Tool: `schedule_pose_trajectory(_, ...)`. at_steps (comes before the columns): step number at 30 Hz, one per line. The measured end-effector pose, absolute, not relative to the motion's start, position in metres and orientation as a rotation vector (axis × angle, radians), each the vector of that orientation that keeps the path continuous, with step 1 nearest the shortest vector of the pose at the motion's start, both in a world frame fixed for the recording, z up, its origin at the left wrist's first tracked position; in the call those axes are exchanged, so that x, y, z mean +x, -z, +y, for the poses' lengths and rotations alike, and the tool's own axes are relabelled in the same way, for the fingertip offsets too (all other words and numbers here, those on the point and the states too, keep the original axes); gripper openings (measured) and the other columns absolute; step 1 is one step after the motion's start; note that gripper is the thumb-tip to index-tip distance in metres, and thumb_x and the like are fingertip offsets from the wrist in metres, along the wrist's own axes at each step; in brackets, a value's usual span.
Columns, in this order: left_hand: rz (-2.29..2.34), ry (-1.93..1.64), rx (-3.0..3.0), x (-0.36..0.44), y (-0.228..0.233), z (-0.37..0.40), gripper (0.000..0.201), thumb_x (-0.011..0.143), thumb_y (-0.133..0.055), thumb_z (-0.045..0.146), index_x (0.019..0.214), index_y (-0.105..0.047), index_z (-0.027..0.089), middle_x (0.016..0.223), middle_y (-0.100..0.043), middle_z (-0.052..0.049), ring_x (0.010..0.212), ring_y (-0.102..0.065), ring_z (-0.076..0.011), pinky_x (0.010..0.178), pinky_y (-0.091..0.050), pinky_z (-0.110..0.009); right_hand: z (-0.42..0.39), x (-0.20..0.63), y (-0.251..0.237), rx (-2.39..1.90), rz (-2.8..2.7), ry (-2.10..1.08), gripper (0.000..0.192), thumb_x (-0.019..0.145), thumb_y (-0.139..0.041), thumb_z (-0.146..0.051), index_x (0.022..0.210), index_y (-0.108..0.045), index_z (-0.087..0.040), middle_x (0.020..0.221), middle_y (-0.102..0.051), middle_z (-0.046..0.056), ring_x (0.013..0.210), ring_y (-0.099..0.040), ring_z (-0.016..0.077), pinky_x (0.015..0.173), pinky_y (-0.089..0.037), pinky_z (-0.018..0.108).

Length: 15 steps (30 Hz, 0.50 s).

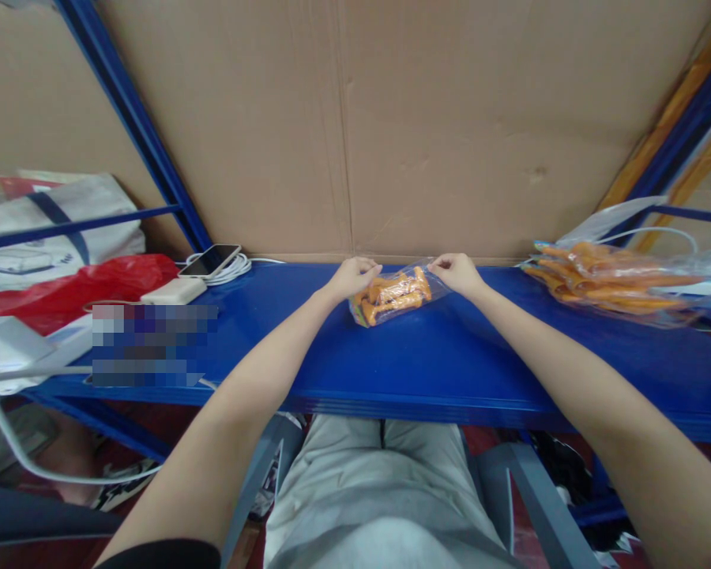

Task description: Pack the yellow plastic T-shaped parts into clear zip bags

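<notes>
A small clear plastic bag of orange pieces (pixel 394 295) lies on the blue shelf (pixel 426 363) near its back edge. My left hand (pixel 351 277) pinches the bag's left end. At the bag's upper right corner my right hand (pixel 457 272) pinches the open edge. Both forearms reach forward over the shelf from my lap.
A pile of filled clear bags with orange pieces (pixel 616 284) sits at the right. A phone (pixel 210 260), white cable and white charger block (pixel 174 291) lie at the left, beside a red plastic bag (pixel 77 292) and a white tote bag (pixel 53 229). A cardboard wall (pixel 391 118) stands behind.
</notes>
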<state>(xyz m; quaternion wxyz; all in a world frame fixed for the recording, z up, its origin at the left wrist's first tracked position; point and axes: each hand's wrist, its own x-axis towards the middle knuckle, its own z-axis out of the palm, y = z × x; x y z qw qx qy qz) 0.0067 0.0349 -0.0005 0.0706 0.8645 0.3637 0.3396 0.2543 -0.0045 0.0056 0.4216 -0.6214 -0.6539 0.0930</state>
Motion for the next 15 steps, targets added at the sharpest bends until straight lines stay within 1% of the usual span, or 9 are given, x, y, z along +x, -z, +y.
schedule_pose_trajectory(1, 1.108, -1.028, 2.577, 0.008, 0.001, 0.034, 0.036, 0.091, -0.049, 0.029, 0.059, -0.064, 0.018, 0.096, -0.076, -0.006, 0.097, -0.068, -0.0202, 0.092, -0.051, -0.031, -0.006, 0.256, -0.007, -1.622, -1.687, -0.096, 0.012, 0.080, -0.062, -0.023, 0.070, -0.067, -0.019, 0.078, -0.070, 0.005, 0.081, -0.060, 0.0197, 0.081, -0.043, 0.035)
schedule_pose_trajectory(3, 1.222, -1.037, 2.515, 0.008, 0.003, 0.035, 0.026, 0.089, -0.052, 0.027, 0.069, -0.067, 0.018, 0.096, -0.075, -0.006, 0.097, -0.068, -0.0210, 0.091, -0.052, -0.032, -0.010, 0.258, -0.012, -1.710, -1.748, 0.147, 0.014, 0.083, -0.059, -0.025, 0.075, -0.068, -0.019, 0.087, -0.071, 0.008, 0.090, -0.061, 0.0245, 0.089, -0.041, 0.043)
schedule_pose_trajectory(6, 1.448, -0.998, 2.396, 0.005, 0.008, 0.039, 0.014, 0.088, -0.056, 0.027, 0.087, -0.067, 0.018, 0.094, -0.075, -0.007, 0.092, -0.069, -0.0218, 0.086, -0.053, -0.032, -0.017, 0.258, -0.020, -1.751, -1.772, 0.324, 0.017, 0.086, -0.056, -0.027, 0.079, -0.067, -0.017, 0.096, -0.069, 0.015, 0.099, -0.061, 0.0297, 0.094, -0.039, 0.048)
schedule_pose_trajectory(8, 1.518, -0.957, 2.316, 0.001, 0.010, 0.041, 0.013, 0.089, -0.057, 0.027, 0.095, -0.065, 0.018, 0.087, -0.075, -0.006, 0.085, -0.070, -0.0206, 0.079, -0.054, -0.030, -0.022, 0.257, -0.026, -1.806, -1.781, 0.294, 0.022, 0.087, -0.057, -0.032, 0.077, -0.067, -0.016, 0.093, -0.069, 0.018, 0.101, -0.062, 0.0317, 0.093, -0.041, 0.047)
schedule_pose_trajectory(11, 1.533, -0.914, 2.179, -0.002, 0.006, 0.040, 0.017, 0.092, -0.052, 0.026, 0.102, -0.062, 0.017, 0.064, -0.070, -0.002, 0.064, -0.068, -0.0176, 0.063, -0.052, -0.026, -0.026, 0.257, -0.032, -1.941, -1.785, 0.138, 0.029, 0.086, -0.062, -0.040, 0.071, -0.066, -0.016, 0.078, -0.068, 0.018, 0.098, -0.064, 0.0342, 0.088, -0.046, 0.044)
schedule_pose_trajectory(13, 1.521, -0.844, 2.102, -0.003, 0.002, 0.036, 0.020, 0.095, -0.046, 0.027, 0.099, -0.062, 0.015, 0.048, -0.060, 0.002, 0.049, -0.061, -0.0157, 0.053, -0.048, -0.023, -0.027, 0.257, -0.034, -2.028, -1.813, 0.016, 0.034, 0.085, -0.064, -0.043, 0.063, -0.065, -0.017, 0.066, -0.065, 0.016, 0.090, -0.067, 0.0329, 0.084, -0.047, 0.041)
schedule_pose_trajectory(15, 1.508, -0.770, 2.061, -0.003, -0.002, 0.033, 0.025, 0.097, -0.042, 0.028, 0.094, -0.063, 0.014, 0.038, -0.050, 0.004, 0.039, -0.053, -0.0135, 0.046, -0.043, -0.021, -0.027, 0.256, -0.033, -2.103, -1.892, -0.128, 0.042, 0.088, -0.061, -0.043, 0.054, -0.063, -0.018, 0.053, -0.060, 0.011, 0.074, -0.068, 0.0276, 0.077, -0.049, 0.037)
